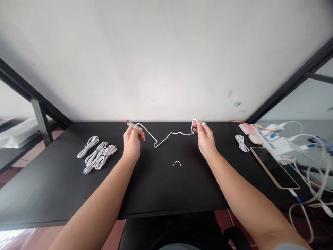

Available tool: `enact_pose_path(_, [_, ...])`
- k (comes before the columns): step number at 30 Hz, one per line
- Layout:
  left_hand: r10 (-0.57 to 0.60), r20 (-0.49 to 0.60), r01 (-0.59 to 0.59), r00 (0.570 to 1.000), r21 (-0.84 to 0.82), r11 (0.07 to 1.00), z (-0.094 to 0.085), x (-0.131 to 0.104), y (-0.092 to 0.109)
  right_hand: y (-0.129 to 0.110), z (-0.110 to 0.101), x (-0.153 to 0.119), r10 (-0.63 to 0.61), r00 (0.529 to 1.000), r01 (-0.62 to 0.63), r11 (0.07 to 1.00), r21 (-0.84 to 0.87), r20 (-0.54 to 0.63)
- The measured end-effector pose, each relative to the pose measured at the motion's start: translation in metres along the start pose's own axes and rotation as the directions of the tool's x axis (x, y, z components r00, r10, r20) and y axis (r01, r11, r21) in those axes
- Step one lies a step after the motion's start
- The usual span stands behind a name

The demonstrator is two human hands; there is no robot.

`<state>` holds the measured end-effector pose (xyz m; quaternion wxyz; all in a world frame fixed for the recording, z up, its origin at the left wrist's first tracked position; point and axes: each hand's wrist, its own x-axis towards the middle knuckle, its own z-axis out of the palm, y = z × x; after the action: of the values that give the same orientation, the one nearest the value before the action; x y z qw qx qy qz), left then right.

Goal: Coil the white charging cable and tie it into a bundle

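Note:
A white cable (179, 133) stretches loosely between my two hands, with bends along it. My left hand (132, 140) is closed on the cable near its USB plug, which points up and to the left. My right hand (205, 137) pinches the other end, where a small white connector sticks out past the fingers and the cable makes a narrow loop. Below the cable, a short curved white twist tie (177, 163) lies on the black table (166, 191).
Several bundled white cables (100, 156) lie on the left. Another bundle (242, 143) sits right of my right hand, beside a phone (274, 167), a white oval object (255, 139) and a power strip (265, 139) with chargers and tangled cords. A wall (161, 69) stands behind.

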<state>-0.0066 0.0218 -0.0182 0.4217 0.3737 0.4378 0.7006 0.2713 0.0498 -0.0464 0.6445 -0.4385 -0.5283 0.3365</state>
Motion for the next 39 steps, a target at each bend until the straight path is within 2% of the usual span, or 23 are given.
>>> enact_pose_path(2, [-0.025,0.026,0.025,0.999,0.013,1.0,0.001,-0.001,0.0,-0.001,0.002,-0.001,0.024,0.999,-0.027,0.997,0.069,0.047])
enact_pose_path(5, [-0.077,0.067,0.074,0.995,0.04,0.996,0.003,-0.003,-0.002,-0.007,0.007,-0.005,0.117,0.983,-0.14,0.977,0.16,0.144])
enact_pose_path(8, [-0.136,0.126,0.127,0.983,0.077,0.989,0.005,-0.005,-0.004,-0.016,0.012,-0.01,0.221,0.94,-0.282,0.932,0.23,0.26])
enact_pose_path(11, [-0.173,0.189,0.146,0.967,0.147,0.978,0.006,-0.006,-0.009,-0.022,0.016,-0.015,0.273,0.904,-0.354,0.91,0.217,0.329])
enact_pose_path(14, [-0.182,0.228,0.138,0.956,0.198,0.971,0.005,-0.007,-0.012,-0.024,0.018,-0.017,0.283,0.898,-0.358,0.916,0.184,0.337])
enact_pose_path(23, [-0.158,0.292,0.099,0.943,0.207,0.973,0.001,-0.007,-0.013,-0.015,0.014,-0.013,0.28,0.909,-0.35,0.915,0.202,0.31])
enact_pose_path(30, [-0.127,0.285,0.071,0.95,0.199,0.978,0.002,-0.007,-0.013,-0.018,0.015,-0.013,0.284,0.909,-0.349,0.919,0.185,0.306])
enact_pose_path(33, [-0.129,0.277,0.05,0.952,0.276,0.96,0.005,-0.01,-0.009,-0.018,0.016,-0.013,0.281,0.906,-0.345,0.923,0.17,0.316])
enact_pose_path(36, [-0.174,0.297,0.056,0.939,0.367,0.929,0.008,-0.014,-0.004,-0.015,0.016,-0.013,0.271,0.902,-0.324,0.939,0.112,0.335])
enact_pose_path(39, [-0.179,0.28,0.078,0.943,0.339,0.938,0.011,-0.017,-0.001,-0.013,0.016,-0.015,0.26,0.89,-0.289,0.957,0.023,0.376])
